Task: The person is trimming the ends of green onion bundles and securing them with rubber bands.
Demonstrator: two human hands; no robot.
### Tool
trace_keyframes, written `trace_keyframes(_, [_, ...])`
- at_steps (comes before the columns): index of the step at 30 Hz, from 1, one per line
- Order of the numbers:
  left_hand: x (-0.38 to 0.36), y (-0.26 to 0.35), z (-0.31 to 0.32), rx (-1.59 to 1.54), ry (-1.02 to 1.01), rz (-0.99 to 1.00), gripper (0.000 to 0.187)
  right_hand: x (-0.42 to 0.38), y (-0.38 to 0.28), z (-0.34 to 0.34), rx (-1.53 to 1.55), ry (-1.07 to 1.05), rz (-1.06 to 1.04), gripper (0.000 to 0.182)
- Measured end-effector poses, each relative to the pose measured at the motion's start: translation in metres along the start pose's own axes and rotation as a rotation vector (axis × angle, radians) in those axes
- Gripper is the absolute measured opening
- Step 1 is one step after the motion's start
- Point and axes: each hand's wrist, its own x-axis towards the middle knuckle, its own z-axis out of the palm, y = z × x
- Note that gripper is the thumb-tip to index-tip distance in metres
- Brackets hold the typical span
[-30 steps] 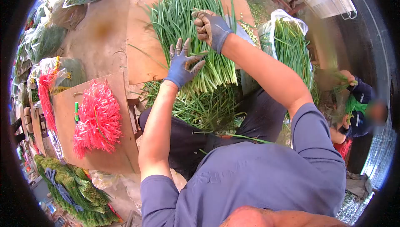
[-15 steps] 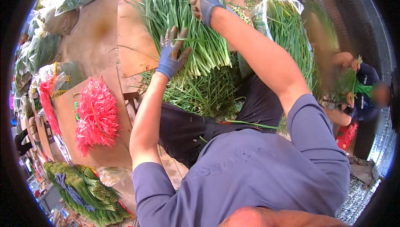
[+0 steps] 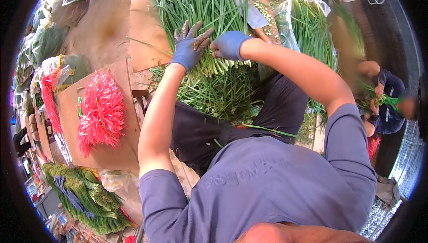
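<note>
A large pile of long green stalks (image 3: 200, 2) lies on a brown board (image 3: 145, 49), its pale ends toward my body. My left hand (image 3: 189, 49), in a blue glove with dirty fingertips, rests on the left side of the pale ends with its fingers spread. Close to its right is my right hand (image 3: 229, 46), also gloved, with its fingers curled at the stalks; what they hold, if anything, is hidden. A cleaver (image 3: 253, 15) with a wooden handle lies on the board to the right of the pile.
Loose green leaves (image 3: 218, 93) are heaped below the board. Red ties (image 3: 101, 111) lie on another board at left. A bag of stalks (image 3: 310, 31) stands at right, and a co-worker (image 3: 388, 96) holds greens farther right. Tied green bundles (image 3: 84, 196) lie at lower left.
My right hand has come down from the upper part of the pile to its pale ends, beside my left hand, uncovering the cleaver. My left hand has shifted slightly right and up.
</note>
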Motion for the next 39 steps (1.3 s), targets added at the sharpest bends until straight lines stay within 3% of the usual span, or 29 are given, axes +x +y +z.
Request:
trace_keyframes(1, [-0.002,-0.002,0.001,0.011,-0.021,0.006,0.039,0.003,-0.003,-0.012,0.008,-0.036,-0.048,0.027])
trace_keyframes(3, [-0.003,-0.006,0.003,-0.009,-0.036,0.006,0.039,0.005,0.007,-0.027,0.461,0.216,-0.354,0.031])
trace_keyframes(5, [-0.004,-0.008,0.006,-0.034,-0.044,0.001,0.039,-0.042,-0.009,-0.070,0.922,0.327,-0.201,0.034])
trace_keyframes(8, [-0.001,-0.005,0.008,-0.050,-0.046,-0.020,0.039,-0.106,-0.003,-0.070,0.856,0.141,-0.250,0.037])
trace_keyframes(10, [0.000,-0.006,0.007,-0.065,-0.064,-0.036,0.040,-0.116,-0.020,-0.018,0.982,-0.279,-0.146,0.046])
trace_keyframes(12, [-0.001,-0.004,0.008,-0.050,-0.060,-0.032,0.039,-0.128,-0.041,0.058,0.512,-0.265,-0.038,0.050])
trace_keyframes(13, [0.001,-0.005,0.008,-0.040,-0.053,-0.030,0.039,-0.124,-0.034,0.102,0.009,0.030,-0.018,0.046])
trace_keyframes(16, [-0.002,-0.003,0.011,-0.019,-0.039,-0.049,0.038,-0.085,-0.053,0.139,0.355,0.588,0.139,0.050])
trace_keyframes(18, [0.000,-0.002,0.012,-0.003,-0.032,-0.037,0.037,-0.047,-0.068,0.143,1.067,0.230,0.199,0.044])
trace_keyframes(20, [-0.003,-0.003,0.016,-0.002,-0.029,-0.021,0.038,-0.033,-0.087,0.154,1.145,0.367,0.006,0.037])
trace_keyframes(21, [-0.001,-0.007,0.014,0.002,-0.016,-0.020,0.038,-0.037,-0.102,0.162,0.836,0.681,-0.193,0.033])
trace_keyframes(24, [-0.003,-0.003,0.013,0.011,-0.049,-0.036,0.038,-0.110,-0.120,0.121,0.505,0.210,-0.557,0.022])
trace_keyframes(27, [0.001,-0.007,0.012,-0.007,-0.047,-0.031,0.038,-0.144,-0.103,0.109,0.456,-0.296,-0.397,0.046])
trace_keyframes(29, [0.004,-0.008,0.013,-0.022,-0.061,-0.029,0.039,-0.130,-0.079,0.115,0.172,-0.485,-0.053,0.065])
trace_keyframes(30, [0.004,-0.007,0.008,-0.061,-0.051,-0.040,0.039,-0.120,-0.082,0.111,0.262,-0.275,0.068,0.076])
trace_keyframes(31, [0.005,-0.005,0.002,-0.100,-0.045,-0.050,0.040,-0.103,-0.082,0.114,0.529,-0.068,0.042,0.077])
trace_keyframes(32, [0.007,-0.002,-0.003,-0.138,-0.039,-0.056,0.041,-0.086,-0.085,0.116,1.035,-0.261,0.168,0.075])
trace_keyframes(34, [0.008,-0.010,-0.006,-0.310,0.025,-0.007,0.041,-0.059,-0.116,0.115,1.610,-0.062,0.362,0.061])
trace_keyframes(37, [-0.002,0.004,-0.040,-0.434,0.257,-0.007,0.040,-0.011,-0.117,0.129,2.070,-0.005,0.206,0.046])
trace_keyframes(39, [-0.014,0.003,-0.056,-0.676,0.465,-0.071,0.039,-0.016,-0.111,0.120,2.003,0.108,0.198,0.037])
